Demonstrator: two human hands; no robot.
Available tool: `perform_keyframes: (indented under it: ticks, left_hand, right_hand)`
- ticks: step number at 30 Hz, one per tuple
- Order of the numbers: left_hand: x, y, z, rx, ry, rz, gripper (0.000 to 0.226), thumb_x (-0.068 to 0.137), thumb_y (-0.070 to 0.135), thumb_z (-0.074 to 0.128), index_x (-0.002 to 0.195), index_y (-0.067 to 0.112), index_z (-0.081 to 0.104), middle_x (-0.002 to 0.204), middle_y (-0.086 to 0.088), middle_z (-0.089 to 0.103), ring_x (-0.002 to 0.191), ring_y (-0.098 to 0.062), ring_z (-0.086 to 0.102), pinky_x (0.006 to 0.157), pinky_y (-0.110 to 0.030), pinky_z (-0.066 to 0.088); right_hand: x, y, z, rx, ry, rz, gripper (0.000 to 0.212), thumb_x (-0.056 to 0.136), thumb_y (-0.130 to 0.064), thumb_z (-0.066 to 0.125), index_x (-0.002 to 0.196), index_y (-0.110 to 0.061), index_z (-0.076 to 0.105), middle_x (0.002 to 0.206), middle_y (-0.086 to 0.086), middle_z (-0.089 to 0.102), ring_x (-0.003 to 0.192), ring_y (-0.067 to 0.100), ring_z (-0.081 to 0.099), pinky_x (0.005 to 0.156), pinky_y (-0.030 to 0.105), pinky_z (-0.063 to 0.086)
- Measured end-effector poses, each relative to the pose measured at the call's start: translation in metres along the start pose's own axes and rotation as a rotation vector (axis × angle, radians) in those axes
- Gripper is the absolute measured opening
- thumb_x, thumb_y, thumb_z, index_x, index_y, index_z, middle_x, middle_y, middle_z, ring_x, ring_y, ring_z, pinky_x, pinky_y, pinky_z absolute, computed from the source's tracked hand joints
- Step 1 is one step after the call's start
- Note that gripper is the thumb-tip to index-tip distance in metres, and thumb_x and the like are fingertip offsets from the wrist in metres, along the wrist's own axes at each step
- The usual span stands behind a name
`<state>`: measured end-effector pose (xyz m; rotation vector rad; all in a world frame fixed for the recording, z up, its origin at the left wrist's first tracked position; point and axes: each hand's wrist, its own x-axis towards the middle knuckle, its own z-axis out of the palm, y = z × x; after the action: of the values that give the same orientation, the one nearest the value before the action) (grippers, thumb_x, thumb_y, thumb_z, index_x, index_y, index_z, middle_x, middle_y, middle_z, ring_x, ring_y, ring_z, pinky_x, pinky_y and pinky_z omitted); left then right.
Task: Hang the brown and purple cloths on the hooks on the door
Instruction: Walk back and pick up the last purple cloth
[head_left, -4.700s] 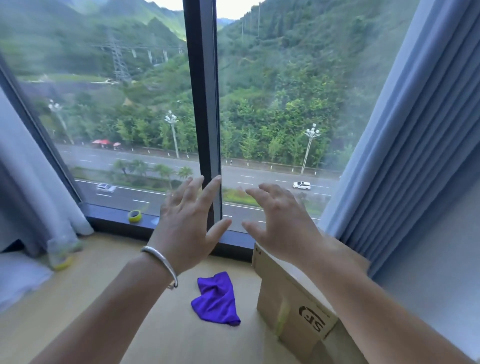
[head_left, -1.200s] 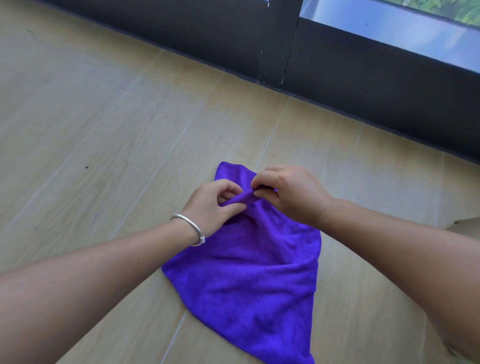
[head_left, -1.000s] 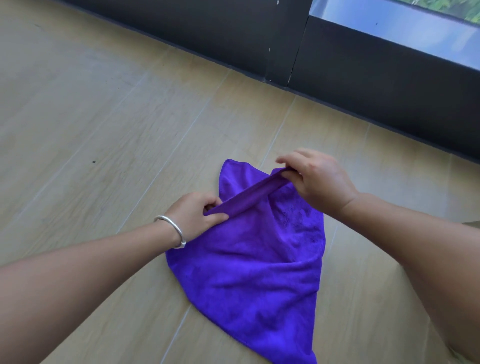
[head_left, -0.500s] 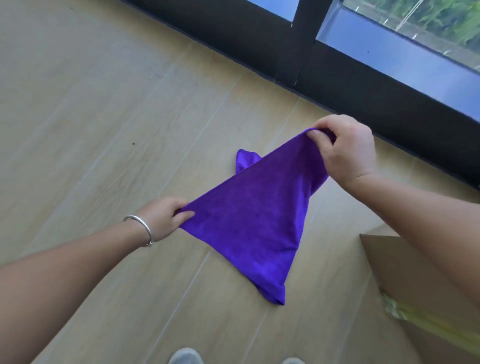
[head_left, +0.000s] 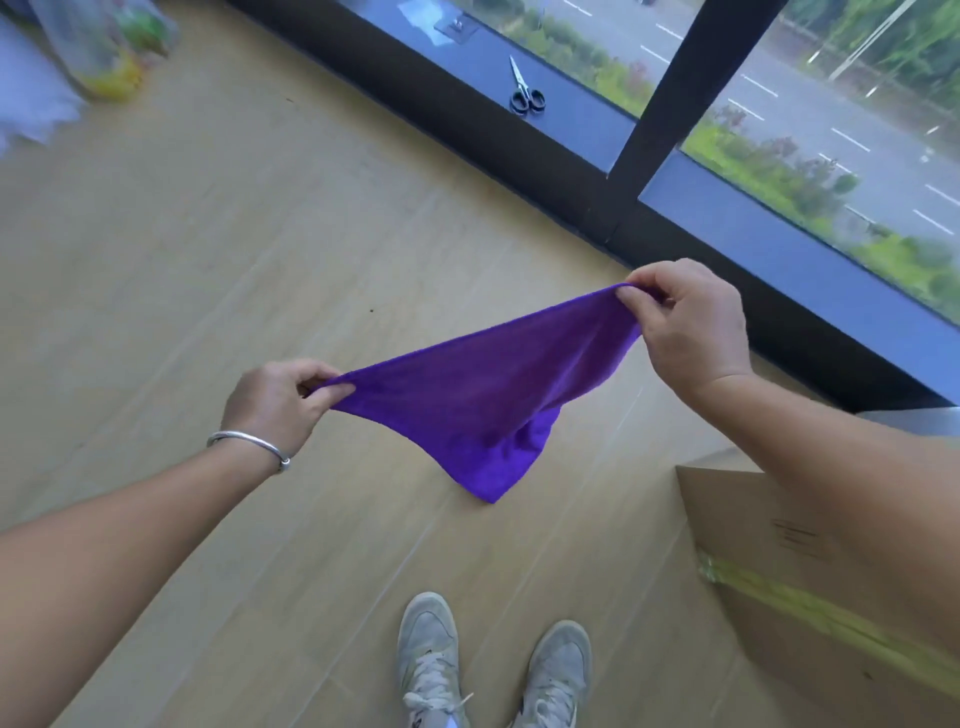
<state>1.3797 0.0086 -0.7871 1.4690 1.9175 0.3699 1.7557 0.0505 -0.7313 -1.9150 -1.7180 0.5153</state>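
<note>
The purple cloth (head_left: 488, 395) hangs in the air above the wooden floor, stretched between both hands. My left hand (head_left: 275, 402) pinches its left corner; a silver bangle sits on that wrist. My right hand (head_left: 685, 327) pinches the opposite corner, held higher and nearer the window. The cloth's loose middle sags to a point below. No brown cloth, door or hooks are in view.
A cardboard box (head_left: 810, 582) with yellow tape stands at the lower right. Scissors (head_left: 524, 91) lie on the black window sill (head_left: 519, 140) at the back. A plastic bag (head_left: 104, 52) sits at the far left. My two grey shoes (head_left: 493, 670) are at the bottom.
Both hands have lifted the purple cloth fully off the floor and spread it wider. The view has risen, bringing the sill, scissors and shoes into sight.
</note>
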Motion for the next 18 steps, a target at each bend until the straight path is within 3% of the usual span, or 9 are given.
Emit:
perform_keyframes:
  ticks: [4,7,13,18]
  left_hand:
    - [0.001,0.030,-0.069,0.001,0.074,0.067,0.028,0.084,0.034,0.069,0.065,0.053,0.061,0.069,0.002,0.067,0.071,-0.022,0.061,0.066,-0.036,0.050]
    - [0.004,0.054,-0.121,-0.020,0.146,0.115,0.027,0.085,0.035,0.068,0.066,0.053,0.061,0.070,-0.003,0.067,0.072,-0.024,0.062,0.069,-0.040,0.052]
    - [0.002,0.089,-0.202,-0.093,0.302,0.152,0.019,0.077,0.034,0.076,0.066,0.045,0.064,0.071,0.011,0.069,0.073,-0.017,0.064,0.073,-0.040,0.053]
    - [-0.009,0.099,-0.257,-0.112,0.373,0.179,0.014,0.074,0.036,0.078,0.069,0.042,0.067,0.071,0.013,0.069,0.072,-0.014,0.064,0.072,-0.036,0.053]
  right_hand:
    - [0.020,-0.050,-0.039,-0.077,-0.035,-0.053,0.011,0.092,-0.021,0.057,0.094,-0.023,0.068,0.093,-0.001,0.061,0.088,0.020,0.056,0.080,0.039,0.047]
    - [0.038,-0.090,-0.064,-0.088,-0.017,-0.103,0.012,0.092,-0.020,0.055,0.095,-0.023,0.067,0.094,-0.002,0.061,0.088,0.019,0.055,0.078,0.033,0.044]
    - [0.060,-0.154,-0.099,-0.094,0.017,-0.174,0.012,0.092,-0.021,0.056,0.095,-0.021,0.067,0.095,0.000,0.062,0.085,0.020,0.055,0.076,0.036,0.046]
    - [0.064,-0.197,-0.117,-0.063,0.045,-0.234,0.011,0.091,-0.018,0.057,0.091,-0.018,0.068,0.090,-0.002,0.063,0.083,0.016,0.052,0.073,0.028,0.039]
